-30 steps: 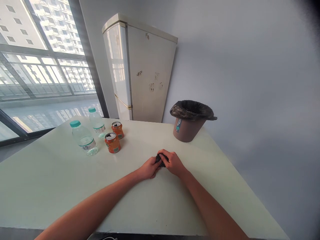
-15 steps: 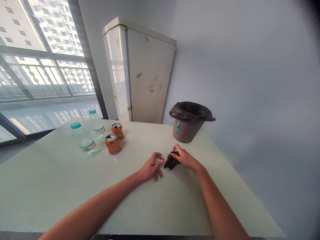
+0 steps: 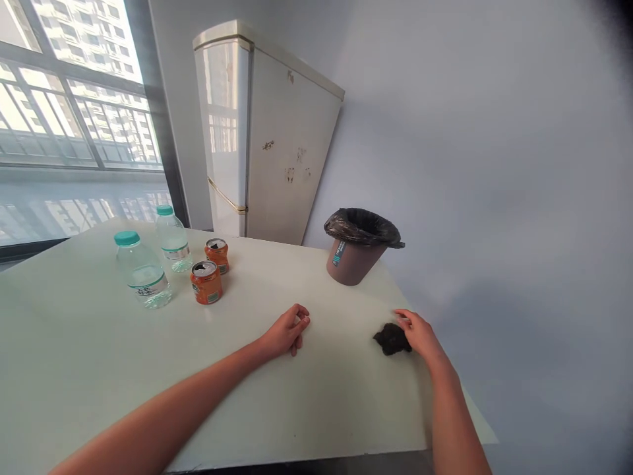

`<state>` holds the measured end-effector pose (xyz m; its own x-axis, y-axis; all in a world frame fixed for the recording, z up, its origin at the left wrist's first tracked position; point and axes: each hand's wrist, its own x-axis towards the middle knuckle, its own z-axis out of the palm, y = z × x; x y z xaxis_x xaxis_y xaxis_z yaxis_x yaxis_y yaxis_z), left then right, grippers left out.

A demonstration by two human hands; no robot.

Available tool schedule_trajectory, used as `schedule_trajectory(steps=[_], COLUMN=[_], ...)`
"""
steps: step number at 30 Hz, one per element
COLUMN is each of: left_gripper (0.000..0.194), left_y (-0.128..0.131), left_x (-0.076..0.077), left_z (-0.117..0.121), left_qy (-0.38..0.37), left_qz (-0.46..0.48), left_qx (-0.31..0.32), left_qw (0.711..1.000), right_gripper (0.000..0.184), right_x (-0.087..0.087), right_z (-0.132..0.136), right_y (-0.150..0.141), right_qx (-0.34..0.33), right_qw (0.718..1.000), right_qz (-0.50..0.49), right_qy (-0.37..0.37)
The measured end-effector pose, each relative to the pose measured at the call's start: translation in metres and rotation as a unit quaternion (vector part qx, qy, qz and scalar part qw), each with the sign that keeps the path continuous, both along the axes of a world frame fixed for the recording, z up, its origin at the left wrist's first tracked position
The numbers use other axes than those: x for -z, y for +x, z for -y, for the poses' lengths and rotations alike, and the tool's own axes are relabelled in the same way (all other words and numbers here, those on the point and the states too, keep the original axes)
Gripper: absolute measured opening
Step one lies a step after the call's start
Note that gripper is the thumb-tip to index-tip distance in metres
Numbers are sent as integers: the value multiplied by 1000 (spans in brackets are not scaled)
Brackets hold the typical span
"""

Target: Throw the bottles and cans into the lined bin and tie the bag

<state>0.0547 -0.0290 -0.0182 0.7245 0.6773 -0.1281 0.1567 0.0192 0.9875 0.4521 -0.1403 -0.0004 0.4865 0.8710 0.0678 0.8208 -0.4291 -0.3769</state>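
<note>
A small crumpled black bundle (image 3: 392, 339), perhaps thin plastic, lies on the right part of the white table (image 3: 341, 402). My right hand (image 3: 418, 334) is at its right side, fingers apart and reaching over its upper edge; the palm side is hidden. Near the table's middle rests my left hand (image 3: 285, 331), its fingers curled in and the thumb against the index finger, with nothing visible in it. Beyond my hands stands a brown bin (image 3: 353, 262) lined with a black bag (image 3: 356, 227).
Two clear bottles with teal caps, a nearer one (image 3: 143, 274) and a farther one (image 3: 173, 241), stand upright at the left. Beside them are two opened orange cans, one in front (image 3: 206, 284) and a dented one behind (image 3: 217, 256). A fridge (image 3: 291, 152) stands past the table.
My right hand and the black bundle have moved right across the table, away from my left hand. The left hand's fingers have curled in more. The view has shifted.
</note>
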Motion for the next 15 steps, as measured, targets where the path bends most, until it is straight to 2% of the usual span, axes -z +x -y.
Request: schedule_trajectory(steps=[2, 6, 9, 12, 14, 15], left_gripper=[56, 53, 63, 71, 71, 71], left_y=[0, 2, -1, -8, -13, -15], left_x=[0, 5, 7, 6, 4, 3], left_z=[1, -1, -8, -17, -22, -23], left_qy=[1, -6, -75, -171, -191, -192], left_qz=[2, 14, 110, 199, 206, 206], left_qx=[1, 1, 40, 97, 116, 121], left_qw=[1000, 1000, 990, 960, 953, 952], right_gripper=[56, 72, 77, 77, 76, 74], right_x=[10, 42, 56, 50, 33, 21], right_z=[2, 5, 7, 8, 10, 10], right_y=[-10, -49, -70, -78, -81, -82], right_qx=[31, 25, 33, 60, 70, 58], right_qw=[999, 998, 991, 986, 987, 987], right_qz=[17, 55, 106, 103, 124, 147], right_qy=[7, -15, -75, -119, -73, -14])
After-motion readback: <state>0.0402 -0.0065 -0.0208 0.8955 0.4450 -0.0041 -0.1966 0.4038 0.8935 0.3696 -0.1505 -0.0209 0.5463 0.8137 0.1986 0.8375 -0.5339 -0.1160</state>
